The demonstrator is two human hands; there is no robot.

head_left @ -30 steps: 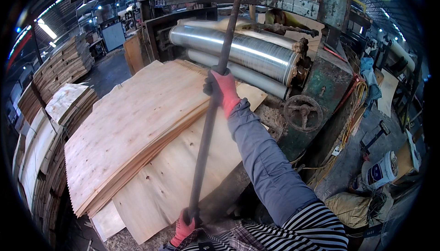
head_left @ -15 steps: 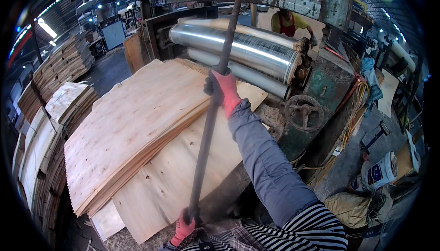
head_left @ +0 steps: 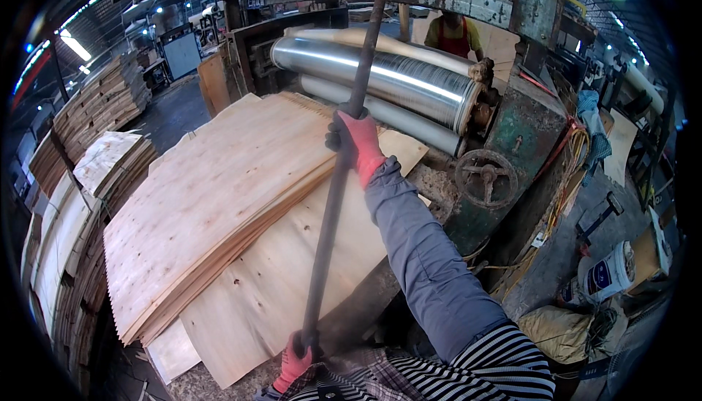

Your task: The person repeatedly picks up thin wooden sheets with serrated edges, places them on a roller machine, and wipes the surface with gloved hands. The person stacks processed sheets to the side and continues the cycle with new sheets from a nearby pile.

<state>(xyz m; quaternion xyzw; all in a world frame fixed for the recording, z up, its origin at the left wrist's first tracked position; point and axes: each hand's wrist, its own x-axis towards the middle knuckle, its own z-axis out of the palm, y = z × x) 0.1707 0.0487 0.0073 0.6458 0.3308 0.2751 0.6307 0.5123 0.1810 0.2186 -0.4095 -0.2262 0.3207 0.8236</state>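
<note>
One wood stack (head_left: 102, 105) borders a strip of floor (head_left: 172, 119). One sheet pile (head_left: 212, 196) follows, its left edge jagged, its lower right edge stepped. The left hand (head_left: 294, 364) is clamped on the lower end of one pole (head_left: 324, 255), which slants in front of the pile. The right hand (head_left: 358, 143) is clamped higher on it, below one shiny roller (head_left: 409, 83). Farther right: one handwheel (head_left: 486, 179), one bucket (head_left: 610, 273).
</note>
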